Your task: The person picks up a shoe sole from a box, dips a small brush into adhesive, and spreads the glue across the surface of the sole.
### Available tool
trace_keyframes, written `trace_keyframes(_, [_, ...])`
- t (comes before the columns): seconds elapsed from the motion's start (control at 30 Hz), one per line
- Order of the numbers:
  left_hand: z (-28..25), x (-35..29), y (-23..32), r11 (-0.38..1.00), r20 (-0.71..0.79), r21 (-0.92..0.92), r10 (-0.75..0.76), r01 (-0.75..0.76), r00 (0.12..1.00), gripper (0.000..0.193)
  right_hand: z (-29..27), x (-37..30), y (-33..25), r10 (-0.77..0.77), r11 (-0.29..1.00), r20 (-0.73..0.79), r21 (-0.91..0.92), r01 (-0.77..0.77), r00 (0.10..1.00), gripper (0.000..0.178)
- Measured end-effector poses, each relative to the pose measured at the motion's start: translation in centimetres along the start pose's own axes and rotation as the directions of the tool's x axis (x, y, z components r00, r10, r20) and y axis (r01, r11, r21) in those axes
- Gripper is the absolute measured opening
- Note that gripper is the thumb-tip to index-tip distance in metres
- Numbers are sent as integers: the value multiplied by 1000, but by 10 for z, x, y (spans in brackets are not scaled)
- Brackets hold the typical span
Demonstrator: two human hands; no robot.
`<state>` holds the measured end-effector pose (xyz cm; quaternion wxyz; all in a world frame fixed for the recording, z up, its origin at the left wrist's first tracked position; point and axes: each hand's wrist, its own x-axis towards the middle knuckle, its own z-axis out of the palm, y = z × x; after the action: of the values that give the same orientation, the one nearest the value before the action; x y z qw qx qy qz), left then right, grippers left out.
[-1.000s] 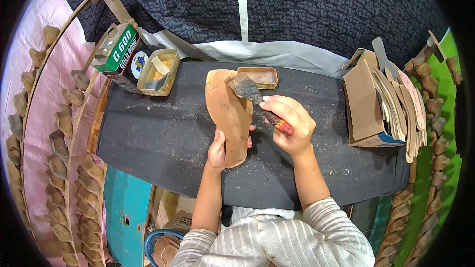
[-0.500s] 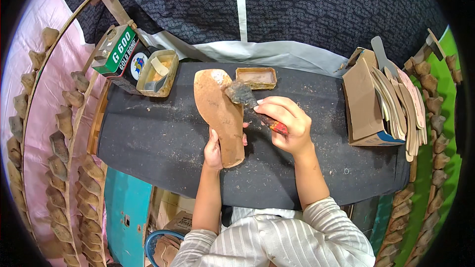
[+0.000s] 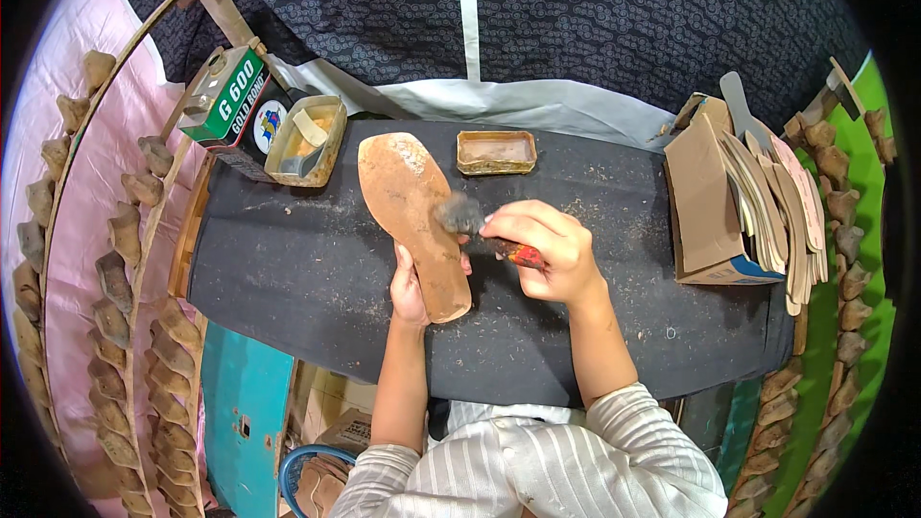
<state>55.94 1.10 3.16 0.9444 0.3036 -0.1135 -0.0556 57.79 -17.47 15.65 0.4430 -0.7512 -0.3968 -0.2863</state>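
Note:
A tan, sole-shaped piece [image 3: 403,194] with pale and dark smudges is held over the dark cloth, its wide end pointing away from me. My left hand [image 3: 410,290] is closed round its narrower lower part, thumb on the left edge and fingertips showing at the right. In my right hand [image 3: 554,254] is a brush [image 3: 518,252] with a red and black handle, gripped between thumb and fingers. Its dark grey bristles [image 3: 459,215] touch or nearly touch the right edge of the sole near its middle.
A small shallow tray [image 3: 496,168] lies behind the brush. At the back left stand a green and black can [image 3: 230,105] and a tub [image 3: 331,149] with yellowish contents. A cardboard box [image 3: 696,192] of flat sole pieces stands right. Shoe lasts [image 3: 115,283] line racks on both sides.
The sole's wide end has swung to the left, so the sole leans more. My right hand has moved slightly left and down, and the bristles sit lower along the sole's right edge.

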Motion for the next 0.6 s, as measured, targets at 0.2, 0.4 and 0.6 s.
trace_keyframes(0.2, [7, 0, -1, 1000, -90, -19, 18, -20, 996, 52, -3, 0, -5, 26, 998, 51, 62, -29, 998, 41])
trace_keyframes(0.4, [16, 0, -3, 1000, -67, 28, 2, 0, 998, 50, 10, 1, -2, -11, 999, -84, -53, 6, 996, 40])
trace_keyframes(0.6, [20, 3, -1, 996, -285, -26, 70, -81, 956, 49, -2, -3, -5, -8, 995, 145, 104, -7, 989, 42])
